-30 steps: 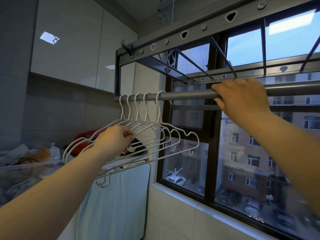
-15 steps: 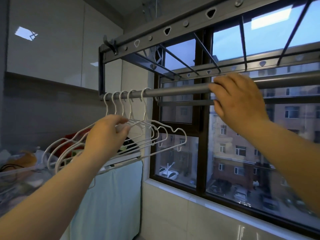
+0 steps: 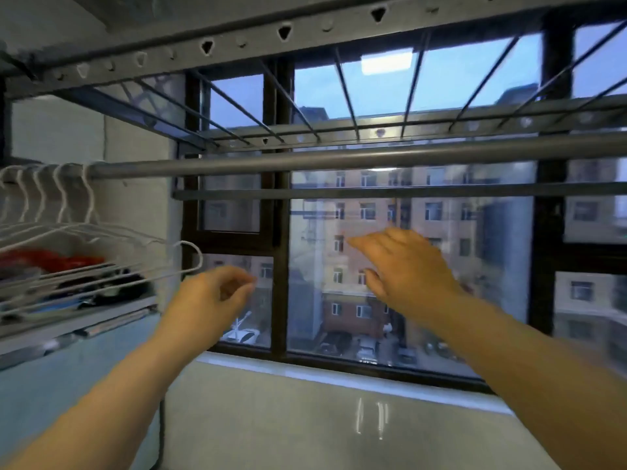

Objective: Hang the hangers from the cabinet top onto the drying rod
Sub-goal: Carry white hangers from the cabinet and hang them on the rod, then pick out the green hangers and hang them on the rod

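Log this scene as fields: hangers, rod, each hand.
hangers: white, about five, hooked on the drying rod near its left end
drying rod: grey, horizontal, bare right of the hangers
left hand: loosely curled, empty, near the hangers' right tips
right hand: fingers straight, empty, below the rod

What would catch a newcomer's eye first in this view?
Two bare hands hang in mid-air before the window: the left hand loosely curled, the right hand spread, neither holding anything. At far left, a bunch of white hangers hooks over the grey rod, which runs across the picture above both hands.
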Motion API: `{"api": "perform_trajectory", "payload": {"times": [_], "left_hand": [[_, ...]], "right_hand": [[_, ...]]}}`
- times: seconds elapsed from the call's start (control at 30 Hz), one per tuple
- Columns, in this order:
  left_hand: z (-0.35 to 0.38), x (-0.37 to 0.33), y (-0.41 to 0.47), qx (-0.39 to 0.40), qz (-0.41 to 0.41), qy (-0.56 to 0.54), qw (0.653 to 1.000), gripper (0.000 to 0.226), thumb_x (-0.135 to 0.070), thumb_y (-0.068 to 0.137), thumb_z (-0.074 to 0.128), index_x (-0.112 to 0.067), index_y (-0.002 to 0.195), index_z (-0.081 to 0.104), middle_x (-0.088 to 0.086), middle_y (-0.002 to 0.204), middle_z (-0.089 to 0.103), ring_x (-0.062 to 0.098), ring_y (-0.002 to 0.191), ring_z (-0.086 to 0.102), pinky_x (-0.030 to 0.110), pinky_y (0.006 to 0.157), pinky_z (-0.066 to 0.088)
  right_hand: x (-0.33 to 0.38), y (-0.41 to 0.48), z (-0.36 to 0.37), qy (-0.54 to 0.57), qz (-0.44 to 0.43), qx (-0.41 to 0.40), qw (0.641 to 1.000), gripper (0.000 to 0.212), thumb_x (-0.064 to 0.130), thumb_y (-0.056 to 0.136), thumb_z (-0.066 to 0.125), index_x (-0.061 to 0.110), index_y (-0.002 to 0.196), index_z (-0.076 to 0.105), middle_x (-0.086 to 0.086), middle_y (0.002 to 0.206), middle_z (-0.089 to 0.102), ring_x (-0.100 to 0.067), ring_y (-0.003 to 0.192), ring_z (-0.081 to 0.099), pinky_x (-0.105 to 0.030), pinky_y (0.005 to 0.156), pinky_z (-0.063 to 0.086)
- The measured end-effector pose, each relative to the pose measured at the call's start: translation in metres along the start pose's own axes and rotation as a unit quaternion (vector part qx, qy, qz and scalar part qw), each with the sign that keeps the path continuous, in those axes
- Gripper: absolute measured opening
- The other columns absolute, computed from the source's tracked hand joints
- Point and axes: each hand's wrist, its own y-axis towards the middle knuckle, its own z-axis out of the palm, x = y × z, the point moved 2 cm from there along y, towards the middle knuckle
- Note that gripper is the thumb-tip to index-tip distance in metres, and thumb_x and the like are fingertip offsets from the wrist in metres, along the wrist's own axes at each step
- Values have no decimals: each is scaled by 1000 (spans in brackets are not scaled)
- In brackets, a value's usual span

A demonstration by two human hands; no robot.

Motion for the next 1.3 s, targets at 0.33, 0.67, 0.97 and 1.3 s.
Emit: {"api": "perform_trajectory", "payload": {"times": [0.33, 0.67, 0.97, 1.3], "left_hand": [[211, -235, -104, 282, 113, -60, 951, 37, -23, 92, 43, -38, 58, 41, -3, 75, 59, 21, 76, 55, 27, 69, 41], [373, -453, -226, 410, 217, -120, 878, 16, -29, 95, 38, -37, 89, 50, -8, 108, 64, 13, 100, 58, 21, 83, 42], [500, -647, -326, 531, 263, -206, 779, 26, -24, 93, 45, -40, 72, 45, -8, 86, 58, 15, 94, 62, 23, 78, 44], [626, -847, -382, 596, 264, -260, 712, 29, -15, 92, 46, -35, 71, 49, 3, 104, 66, 19, 96, 60, 25, 81, 44]], "right_hand": [[-151, -266, -125, 32, 282, 337, 898, 34, 23, 96, 43, 18, 129, 47, -7, 122, 58, -26, 109, 54, -36, 90, 47], [-248, -537, -250, -10, 530, 420, 737, 35, 28, 97, 42, 19, 130, 48, 1, 127, 56, -15, 113, 53, -20, 84, 39], [-319, -705, -341, -107, 678, 397, 609, 33, 29, 96, 42, 22, 127, 51, 5, 125, 58, -14, 113, 54, -20, 86, 40], [-440, -853, -389, -168, 769, 344, 512, 36, 26, 98, 39, 23, 133, 44, 3, 135, 50, -15, 123, 47, -22, 96, 40]]}}
